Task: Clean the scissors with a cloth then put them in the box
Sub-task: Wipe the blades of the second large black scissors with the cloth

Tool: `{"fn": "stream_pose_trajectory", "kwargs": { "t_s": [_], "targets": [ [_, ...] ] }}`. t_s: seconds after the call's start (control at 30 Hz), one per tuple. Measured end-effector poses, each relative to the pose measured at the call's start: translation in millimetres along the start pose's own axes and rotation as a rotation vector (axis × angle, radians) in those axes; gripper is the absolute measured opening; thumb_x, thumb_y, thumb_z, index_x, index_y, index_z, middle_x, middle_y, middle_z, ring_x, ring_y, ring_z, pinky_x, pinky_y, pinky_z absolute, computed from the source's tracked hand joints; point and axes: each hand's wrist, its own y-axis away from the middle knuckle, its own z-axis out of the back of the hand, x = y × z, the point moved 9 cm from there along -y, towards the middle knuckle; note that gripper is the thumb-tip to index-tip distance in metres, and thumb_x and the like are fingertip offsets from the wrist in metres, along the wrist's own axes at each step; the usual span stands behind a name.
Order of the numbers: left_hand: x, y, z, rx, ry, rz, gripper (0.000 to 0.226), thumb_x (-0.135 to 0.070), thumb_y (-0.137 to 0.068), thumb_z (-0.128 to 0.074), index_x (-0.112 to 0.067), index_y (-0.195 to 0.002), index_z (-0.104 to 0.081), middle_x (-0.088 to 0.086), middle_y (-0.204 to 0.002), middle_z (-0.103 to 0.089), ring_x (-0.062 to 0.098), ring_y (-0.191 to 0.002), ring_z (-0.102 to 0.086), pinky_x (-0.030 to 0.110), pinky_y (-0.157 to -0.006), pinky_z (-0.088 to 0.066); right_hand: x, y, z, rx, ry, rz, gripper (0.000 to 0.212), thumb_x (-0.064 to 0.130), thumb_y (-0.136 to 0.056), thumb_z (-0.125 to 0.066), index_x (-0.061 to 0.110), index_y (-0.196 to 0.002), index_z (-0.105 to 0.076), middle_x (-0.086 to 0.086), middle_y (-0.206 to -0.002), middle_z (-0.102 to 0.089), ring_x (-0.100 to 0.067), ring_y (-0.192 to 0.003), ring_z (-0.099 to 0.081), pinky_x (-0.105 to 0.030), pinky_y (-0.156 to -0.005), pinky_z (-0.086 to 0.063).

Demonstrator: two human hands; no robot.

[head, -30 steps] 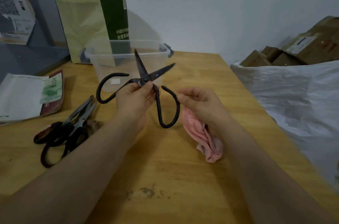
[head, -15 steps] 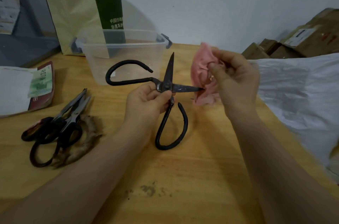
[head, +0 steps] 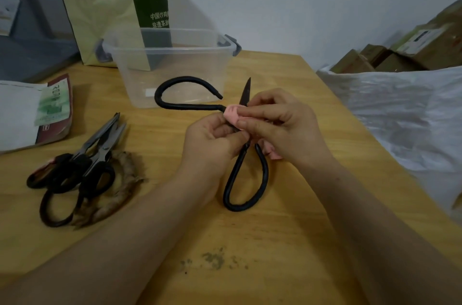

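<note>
Because the scissors (head: 235, 172) are spread wide while both hands work at their pivot, the main risk I see is to the fingers. Nearest, over the middle of the surface (head: 250, 242), the lower handle loop hangs free below the hands; I cannot tell whether it rests on the wood. Just beyond it, the left hand (head: 212, 139) pinches the scissors at the pivot, and the right hand (head: 280, 127) pinches a pink cloth (head: 232, 114) bunched around the base of the blades. With only that pinch steadying the tool, a hard wipe could swing the loose handle and close the blades on a thumb. A stroke along the edge could also cut through the thin cloth. Farther on, one bare blade points at the clear box (head: 175, 67) near the far edge, and its tip could snag the cloth.
</note>
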Motion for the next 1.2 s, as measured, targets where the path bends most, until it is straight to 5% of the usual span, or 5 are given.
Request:
{"fn": "stream_pose_trajectory", "kwargs": {
  "t_s": [0.27,0.43,0.73,1.03,1.2],
  "targets": [
    [3.3,1.8,-2.0,-0.044,-0.04,-0.006,0.023,0.01,-0.081,-0.064,-0.007,-0.094,-0.07,0.006,-0.086,-0.075,0.016,-0.083,-0.072,0.028,-0.075,-0.058,1.3,-2.1,-13.9,-0.04,0.263,0.004,0.004,0.018,-0.085,-0.069,0.019,-0.082,-0.066,0.006,-0.088,-0.058,-0.01,-0.085,-0.056,-0.031,-0.077,-0.048],
    [7.3,5.3,-9.5,-0.025,-0.097,0.015,0.027,0.013,-0.082,-0.061,-0.012,-0.088,-0.071,0.006,-0.083,-0.074,0.017,-0.08,-0.072,0.026,-0.071,-0.058,-2.6,-3.4,-9.4,-0.054,0.472,-0.115,0.017,0.036,-0.088,-0.063,0.023,-0.077,-0.06,0.01,-0.079,-0.056,-0.008,-0.074,-0.054,-0.025,-0.058,-0.042],
    [15.5,6.8,-7.3,-0.072,-0.079,0.092,0.025,0.013,-0.08,-0.063,-0.01,-0.087,-0.069,0.006,-0.082,-0.074,0.017,-0.078,-0.072,0.022,-0.069,-0.058,-20.3,0.8,-6.9,-0.005,0.323,-0.263,0.019,0.038,-0.087,-0.064,0.028,-0.072,-0.056,0.01,-0.072,-0.058,-0.017,-0.067,-0.061,-0.035,-0.06,-0.053],
    [23.4,8.1,-4.1,-0.085,-0.082,0.177,0.021,0.014,-0.08,-0.061,-0.004,-0.088,-0.067,0.014,-0.088,-0.073,0.024,-0.084,-0.071,0.029,-0.079,-0.058,-32.0,5.5,0.3,0.1,0.302,-0.339,0.029,0.016,-0.087,-0.065,0.028,-0.064,-0.052,0.005,-0.07,-0.058,-0.001,-0.051,-0.051,-0.008,-0.037,-0.034],
    [25.1,6.3,-0.7,-0.09,-0.014,0.203,0.022,0.016,-0.08,-0.059,-0.003,-0.085,-0.067,0.016,-0.086,-0.073,0.027,-0.084,-0.071,0.03,-0.078,-0.058,-16.4,3.3,8.3,-0.042,0.174,-0.181,0.014,0.026,-0.084,-0.07,0.037,-0.076,-0.066,0.011,-0.085,-0.065,-0.007,-0.077,-0.063,-0.03,-0.068,-0.054]
  ]
}}
